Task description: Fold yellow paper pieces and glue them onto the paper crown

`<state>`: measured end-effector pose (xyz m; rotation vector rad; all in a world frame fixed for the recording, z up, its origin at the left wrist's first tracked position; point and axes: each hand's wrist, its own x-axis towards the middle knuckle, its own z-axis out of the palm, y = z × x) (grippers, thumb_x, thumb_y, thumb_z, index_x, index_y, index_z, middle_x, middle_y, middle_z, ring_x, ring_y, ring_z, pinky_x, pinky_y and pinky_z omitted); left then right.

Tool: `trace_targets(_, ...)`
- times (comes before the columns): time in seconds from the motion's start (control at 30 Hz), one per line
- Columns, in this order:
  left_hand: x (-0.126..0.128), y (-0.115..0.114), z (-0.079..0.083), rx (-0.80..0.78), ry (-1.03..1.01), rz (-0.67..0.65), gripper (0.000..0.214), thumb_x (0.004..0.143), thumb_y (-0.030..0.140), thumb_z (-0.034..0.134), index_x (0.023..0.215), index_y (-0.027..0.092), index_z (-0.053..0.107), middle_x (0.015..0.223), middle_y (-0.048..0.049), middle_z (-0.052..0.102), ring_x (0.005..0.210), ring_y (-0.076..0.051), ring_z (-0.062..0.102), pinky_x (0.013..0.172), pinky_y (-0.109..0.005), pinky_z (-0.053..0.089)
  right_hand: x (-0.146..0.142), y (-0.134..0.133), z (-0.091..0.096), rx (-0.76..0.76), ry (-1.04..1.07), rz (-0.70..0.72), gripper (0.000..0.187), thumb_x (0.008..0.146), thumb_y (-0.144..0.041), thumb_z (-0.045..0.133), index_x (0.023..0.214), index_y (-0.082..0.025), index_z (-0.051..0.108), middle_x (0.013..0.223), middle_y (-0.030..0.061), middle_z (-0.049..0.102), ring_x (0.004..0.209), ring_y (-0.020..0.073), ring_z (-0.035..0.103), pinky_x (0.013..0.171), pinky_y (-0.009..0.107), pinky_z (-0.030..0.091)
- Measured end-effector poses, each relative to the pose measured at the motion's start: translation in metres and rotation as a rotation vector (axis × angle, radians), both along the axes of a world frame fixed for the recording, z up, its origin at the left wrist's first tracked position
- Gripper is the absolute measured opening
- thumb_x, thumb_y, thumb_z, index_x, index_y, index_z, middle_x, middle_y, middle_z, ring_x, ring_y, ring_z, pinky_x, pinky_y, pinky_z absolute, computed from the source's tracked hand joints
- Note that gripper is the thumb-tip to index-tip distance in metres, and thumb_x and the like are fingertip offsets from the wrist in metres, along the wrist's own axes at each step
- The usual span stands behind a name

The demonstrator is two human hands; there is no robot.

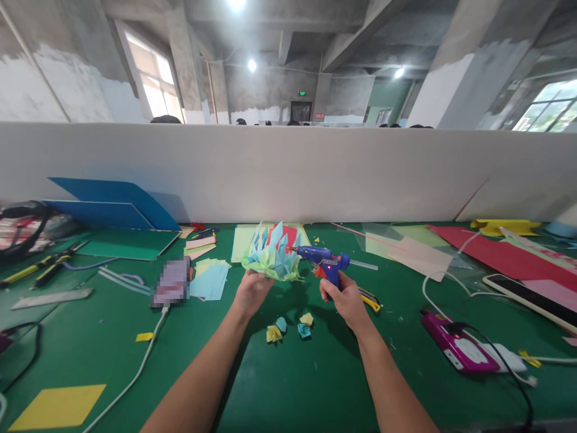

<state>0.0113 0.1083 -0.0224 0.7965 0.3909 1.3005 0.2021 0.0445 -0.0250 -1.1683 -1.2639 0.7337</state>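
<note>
My left hand point(253, 293) holds up a paper flower point(274, 255) from below, its blue pointed petals standing above a pale green frill. In my right hand point(346, 296) is a blue glue gun point(325, 260) with an orange trigger and a small red light. Its nozzle points left and meets the flower's right side in view; whether it touches cannot be made out. A clear glue stick point(364, 264) sticks out of the gun's back. Below the flower lie crumpled paper pieces, including a yellow one point(273, 334) and a blue one point(304, 330).
A yellow utility knife point(370, 300) lies just behind my right hand. To the left are a phone point(171, 282) on a white cable and blue paper sheets point(211, 281). On the right, a purple power strip point(457, 343) trails cables. A white partition point(288, 171) bounds the green table.
</note>
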Motion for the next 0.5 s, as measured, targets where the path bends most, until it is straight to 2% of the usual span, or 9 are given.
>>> trace_targets(0.13,0.004,-0.004,0.0,0.01,0.056,-0.054,0.054,0.046,0.013,0.081,0.097,0.02,0.066,0.095,-0.0097,0.075,0.105,-0.035,0.064,0.093,-0.047,0.048,0.001,-0.001,0.001,0.025,-0.025,-0.025,0.027,0.073,-0.043,0.053,0.079,-0.018,0.062,0.045,-0.0054,0.049,0.042,0.011,0.044,0.047,0.025,0.041)
trace_targets(0.27,0.006,-0.003,-0.002,0.003,0.076,-0.041,0.059,0.046,0.012,0.085,0.1,0.021,0.065,0.094,-0.0067,0.075,0.101,-0.029,0.067,0.094,-0.042,0.048,0.002,-0.001,0.0,0.033,-0.07,-0.035,0.029,0.074,-0.044,0.051,0.079,-0.017,0.063,0.045,-0.0052,0.049,0.042,0.0113,0.045,0.047,0.025,0.042)
trace_targets(0.37,0.006,0.003,-0.007,-0.016,0.06,0.011,0.054,0.052,0.017,0.085,0.101,0.023,0.063,0.094,-0.0028,0.074,0.097,-0.022,0.068,0.091,-0.035,0.049,0.001,-0.002,-0.001,0.026,-0.127,-0.04,0.029,0.073,-0.042,0.051,0.079,-0.017,0.064,0.046,-0.0043,0.05,0.043,0.012,0.046,0.048,0.026,0.043)
trace_targets(0.5,0.004,0.01,-0.014,-0.056,0.059,0.052,0.038,0.059,0.019,0.083,0.092,0.02,0.064,0.086,-0.0017,0.073,0.081,-0.016,0.069,0.081,-0.028,0.052,0.0,-0.005,0.0,0.02,-0.227,-0.051,0.026,0.074,-0.042,0.051,0.076,-0.018,0.064,0.052,-0.0015,0.055,0.049,0.014,0.05,0.052,0.026,0.045)
